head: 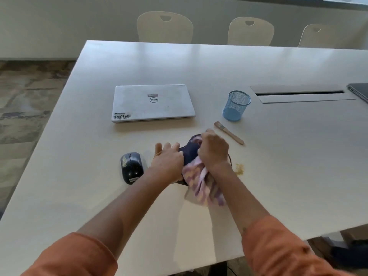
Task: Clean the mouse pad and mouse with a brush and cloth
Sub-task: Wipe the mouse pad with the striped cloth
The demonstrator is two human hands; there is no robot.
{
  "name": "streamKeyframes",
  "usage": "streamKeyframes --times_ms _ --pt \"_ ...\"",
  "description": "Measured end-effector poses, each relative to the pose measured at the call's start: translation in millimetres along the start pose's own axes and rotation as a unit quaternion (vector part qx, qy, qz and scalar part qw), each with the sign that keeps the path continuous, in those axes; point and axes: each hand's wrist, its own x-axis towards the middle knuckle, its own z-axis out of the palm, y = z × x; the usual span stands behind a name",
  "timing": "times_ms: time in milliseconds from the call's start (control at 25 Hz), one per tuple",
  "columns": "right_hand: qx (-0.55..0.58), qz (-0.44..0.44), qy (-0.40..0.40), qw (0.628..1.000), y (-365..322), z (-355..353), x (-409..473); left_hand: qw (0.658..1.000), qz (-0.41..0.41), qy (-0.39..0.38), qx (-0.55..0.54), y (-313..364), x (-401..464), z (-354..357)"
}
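Note:
A dark blue mouse pad (189, 151) lies on the white table, mostly hidden under my hands. My right hand (214, 149) is closed on a pink and purple checked cloth (201, 186) and presses it onto the pad. My left hand (168, 156) lies flat with fingers spread on the pad's left edge, holding it down. A black mouse (131, 167) sits just left of my left hand. A wooden brush (229, 132) lies on the table to the upper right of the pad, untouched.
A shut white laptop (152, 102) lies behind the pad. A blue mesh cup (236, 105) stands right of it. A small pile of yellowish crumbs (239, 169) sits right of the pad. A cable slot (300, 93) and another laptop (359, 90) are at far right. Chairs (165, 26) line the far side.

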Motion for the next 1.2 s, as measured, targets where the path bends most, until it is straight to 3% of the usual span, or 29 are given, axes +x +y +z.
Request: streamKeyframes --times_ms 120,280,480,640,800,1040,1200 --pt "-0.008 -0.017 -0.023 1.000 12 -2 -18 1.000 -0.004 0.002 -0.006 -1 1 1" --pt "-0.003 0.043 0.005 0.999 7 -9 28 1.000 -0.004 -0.005 0.013 1 2 -3" --pt "-0.028 0.010 -0.024 0.999 20 -2 -12 1.000 -0.011 -0.006 0.005 0 2 0" --pt "0.008 0.057 0.016 0.998 13 -5 23 1.000 -0.009 -0.012 0.020 3 3 -4" --pt "-0.009 0.013 0.014 1.000 22 2 -21 1.000 -0.015 -0.002 0.012 3 2 -1" --pt "0.002 0.017 0.015 1.000 6 -2 31 1.000 -0.008 -0.006 0.024 3 3 -1" --pt "0.043 -0.056 0.010 0.997 10 -1 -39 1.000 -0.009 0.000 0.017 0 2 2"
